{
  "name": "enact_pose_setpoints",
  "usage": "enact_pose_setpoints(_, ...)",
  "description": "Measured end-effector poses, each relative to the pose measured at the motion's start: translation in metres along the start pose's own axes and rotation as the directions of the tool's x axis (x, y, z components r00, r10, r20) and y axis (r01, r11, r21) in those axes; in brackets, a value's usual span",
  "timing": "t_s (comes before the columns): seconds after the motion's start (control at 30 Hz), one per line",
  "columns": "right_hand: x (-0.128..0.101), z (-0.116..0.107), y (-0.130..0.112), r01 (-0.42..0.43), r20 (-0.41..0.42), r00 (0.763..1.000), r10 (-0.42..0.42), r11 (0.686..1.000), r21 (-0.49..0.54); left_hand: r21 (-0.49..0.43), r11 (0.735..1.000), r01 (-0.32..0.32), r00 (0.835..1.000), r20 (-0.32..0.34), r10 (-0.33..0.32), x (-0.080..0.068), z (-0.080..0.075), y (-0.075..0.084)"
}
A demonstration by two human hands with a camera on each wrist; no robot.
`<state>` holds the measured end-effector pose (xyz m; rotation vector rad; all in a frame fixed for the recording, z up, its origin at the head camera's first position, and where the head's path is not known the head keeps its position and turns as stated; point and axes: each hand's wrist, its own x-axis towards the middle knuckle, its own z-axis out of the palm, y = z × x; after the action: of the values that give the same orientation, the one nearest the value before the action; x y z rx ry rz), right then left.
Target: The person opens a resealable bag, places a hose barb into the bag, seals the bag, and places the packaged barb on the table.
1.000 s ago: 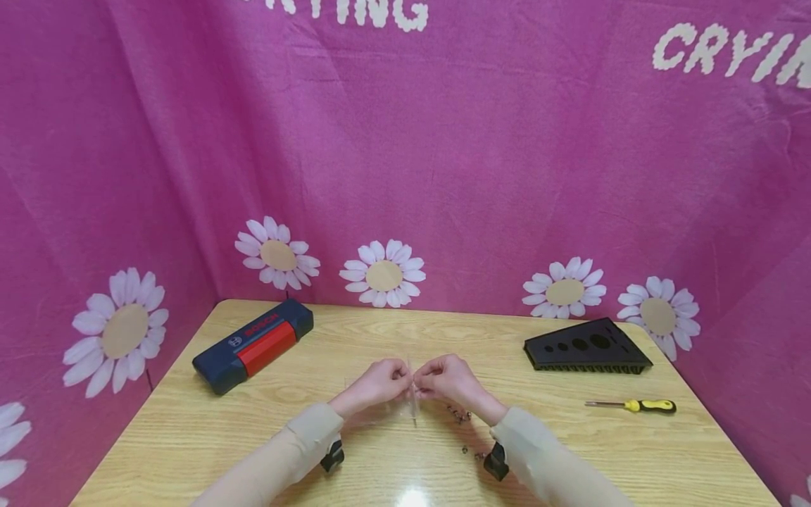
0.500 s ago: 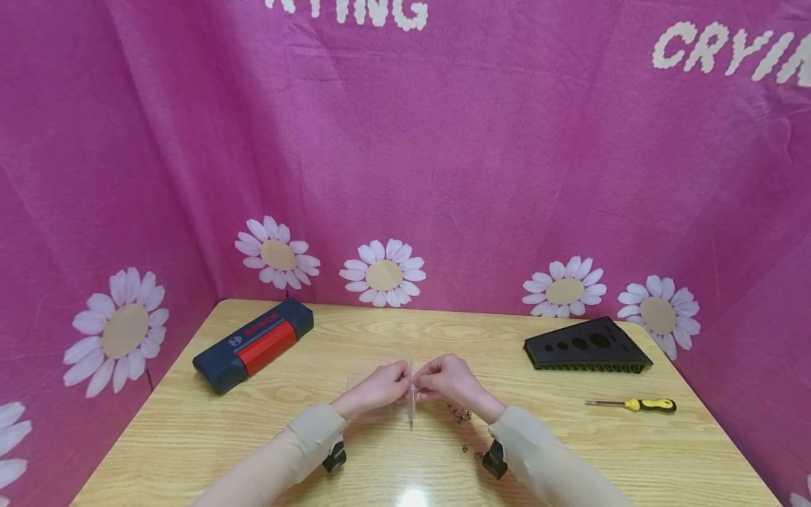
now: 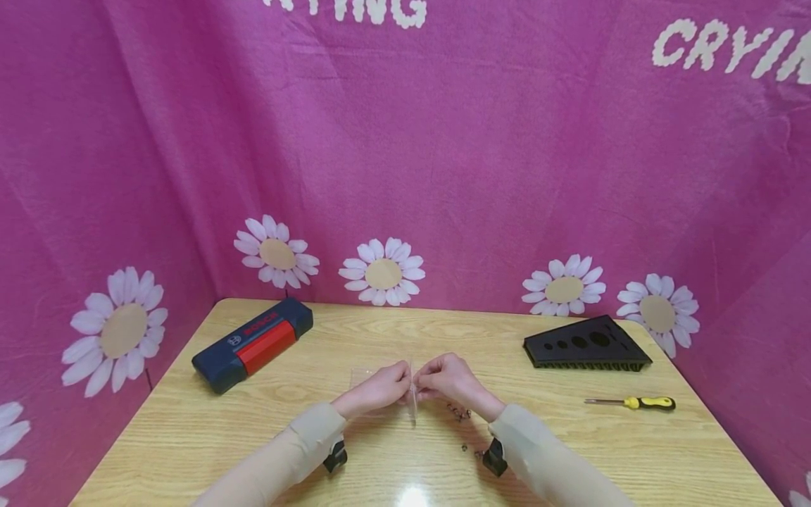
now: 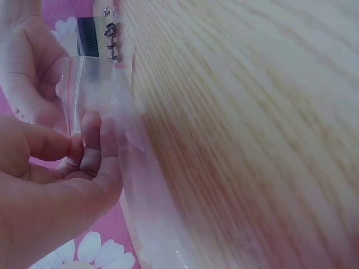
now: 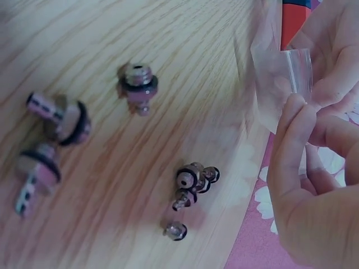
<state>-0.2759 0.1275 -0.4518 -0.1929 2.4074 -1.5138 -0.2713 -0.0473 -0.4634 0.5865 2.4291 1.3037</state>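
Both hands meet over the middle of the table around a small clear zip-lock bag (image 4: pixel 95 84) with a red line along its seal. My left hand (image 3: pixel 380 386) pinches the bag's edge between thumb and fingers. From the other side, my right hand (image 3: pixel 451 380) pinches it near the seal, as the right wrist view shows. The bag hangs upright between the hands. Beneath my left hand lies more clear plastic (image 4: pixel 148 190) on the table. Several small metal barbed fittings (image 5: pixel 140 84) with black rings lie beside and below my right hand.
A dark blue and red BOSCH case (image 3: pixel 253 345) lies at the back left. At the back right stands a black tapered holder (image 3: pixel 586 345) with holes. A yellow and black screwdriver (image 3: pixel 633 403) lies in front of it. Pink cloth with daisies surrounds the wooden table (image 3: pixel 355 472).
The hands stay almost in place, both pinching the zip-lock bag. Its lower edge shifts slightly from side to side. The fittings and tools have not moved.
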Motion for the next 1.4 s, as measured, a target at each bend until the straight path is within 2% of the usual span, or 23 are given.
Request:
enact_pose_setpoints(0.43,-0.001,-0.007,0.007,0.021,-0.057,0.998,-0.024,0.999,-0.042,-0.156,0.987,0.049,0.999,0.006,-0.049,-0.009,-0.01,0.0)
enact_pose_setpoints(0.63,0.0,-0.01,0.005,0.031,-0.096,0.995,-0.042,0.993,-0.115,-0.146,0.988,0.054,0.998,-0.013,-0.057,-0.007,-0.016,-0.005)
enact_pose_setpoints(0.8,0.0,-0.014,0.004,0.038,-0.081,0.996,-0.049,0.992,-0.123,-0.134,0.991,0.033,0.998,-0.055,-0.04,-0.007,-0.022,-0.007)
enact_pose_setpoints(1.07,0.0,-0.02,0.002,0.066,-0.062,0.995,-0.077,0.984,-0.168,-0.198,0.98,0.026,0.996,-0.084,-0.043,-0.009,-0.03,-0.013)
enact_pose_setpoints(1.3,0.0,-0.024,0.003,0.046,-0.055,0.997,-0.057,0.982,-0.183,-0.237,0.969,0.07,0.991,-0.095,-0.095,-0.012,-0.034,-0.011)
enact_pose_setpoints(1.4,0.0,-0.025,0.003,0.055,-0.045,0.997,-0.064,0.982,-0.183,-0.245,0.967,0.068,0.991,-0.096,-0.094,-0.013,-0.036,-0.011)
